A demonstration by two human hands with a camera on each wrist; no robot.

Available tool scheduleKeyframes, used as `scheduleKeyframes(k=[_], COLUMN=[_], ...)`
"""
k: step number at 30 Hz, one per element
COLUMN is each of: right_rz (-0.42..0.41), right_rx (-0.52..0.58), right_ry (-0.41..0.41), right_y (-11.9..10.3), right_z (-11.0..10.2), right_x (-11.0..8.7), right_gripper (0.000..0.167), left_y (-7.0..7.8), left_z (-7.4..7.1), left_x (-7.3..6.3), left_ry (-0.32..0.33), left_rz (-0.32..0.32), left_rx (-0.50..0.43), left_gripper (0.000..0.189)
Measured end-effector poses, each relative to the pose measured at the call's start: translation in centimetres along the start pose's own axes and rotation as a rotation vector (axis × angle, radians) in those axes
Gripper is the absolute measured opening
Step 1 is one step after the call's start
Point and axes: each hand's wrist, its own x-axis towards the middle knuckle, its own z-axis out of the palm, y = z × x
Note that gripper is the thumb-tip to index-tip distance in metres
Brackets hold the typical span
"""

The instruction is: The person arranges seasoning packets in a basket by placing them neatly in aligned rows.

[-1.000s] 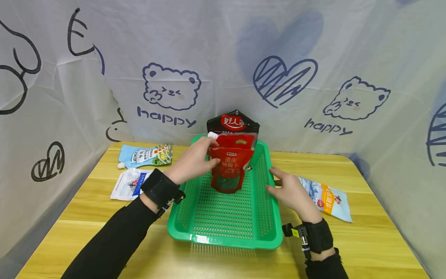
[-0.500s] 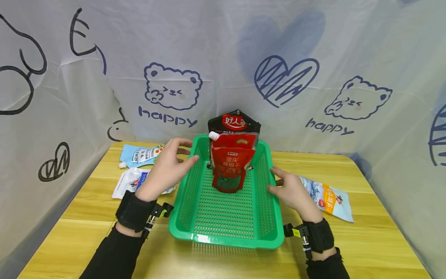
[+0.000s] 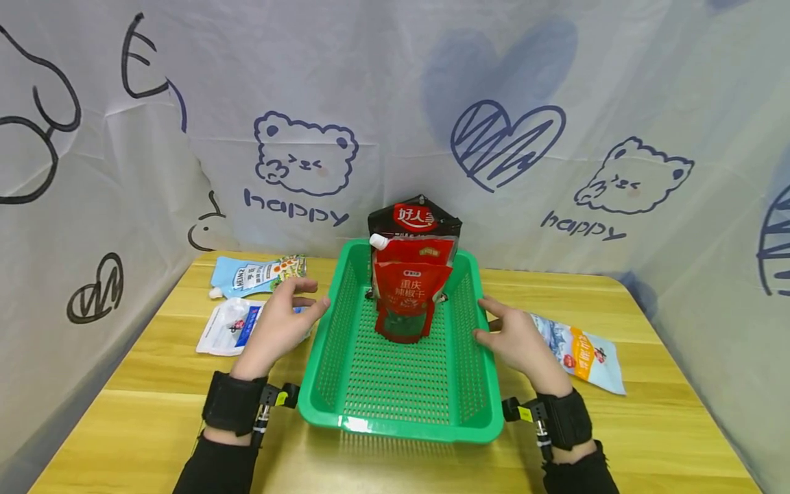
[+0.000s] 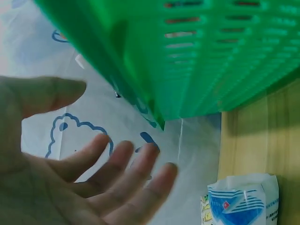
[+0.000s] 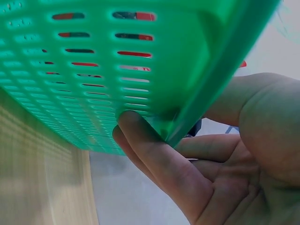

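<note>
A green plastic basket point(image 3: 404, 431) stands on the table with several pouches upright at its far end. Foremost is a red pouch point(image 3: 410, 291); behind it come a red pouch with a white spout cap point(image 3: 379, 241) and a black pouch point(image 3: 415, 215). My right hand point(image 3: 521, 343) grips the basket's right rim, thumb on the inner side and fingers point(image 5: 154, 150) against the outer wall. My left hand point(image 3: 280, 326) is beside the left rim, fingers spread and holding nothing; in the left wrist view a gap shows between its fingertips point(image 4: 168, 171) and the basket wall point(image 4: 197, 70).
Left of the basket lie a light blue spouted pouch point(image 3: 253, 276) and, nearer, a white and blue packet point(image 3: 231, 326) partly behind my left hand. A light blue packet with an orange band point(image 3: 592, 357) lies on the right. A white drawn-on cloth point(image 3: 395, 103) hangs behind the table.
My left hand has let go of the pouches in the basket and drawn back left and toward me, outside the left rim. The right hand has stayed on the right rim.
</note>
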Motion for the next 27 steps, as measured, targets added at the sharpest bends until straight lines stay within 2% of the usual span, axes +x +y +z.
scheduleKeyframes(k=[5, 10, 20, 23, 27], right_rz=[-0.001, -0.003, -0.023, -0.065, -0.158], right_rx=[0.005, 0.005, -0.022, -0.029, -0.012], right_ry=[0.003, 0.0, -0.01, 0.039, 0.167], right_y=[0.1, 0.2, 0.5, 0.8, 1.4], right_z=[-0.1, -0.1, -0.7, -1.1, -1.7], right_x=[-0.1, 0.0, -0.1, -0.3, -0.4], right_gripper=[0.065, 0.065, 0.065, 0.063, 0.055], left_y=[-0.5, -0.8, -1.1, -1.2, -1.3], left_z=[0.2, 0.6, 1.0, 1.1, 1.2], left_x=[0.3, 0.7, 0.7, 0.6, 0.6], left_ry=[-0.074, -0.149, -0.153, -0.153, -0.153], left_rz=[-0.036, -0.038, -0.03, -0.029, -0.024], left_rx=[0.048, 0.062, 0.03, 0.027, 0.038], left_gripper=[0.057, 0.057, 0.062, 0.063, 0.062])
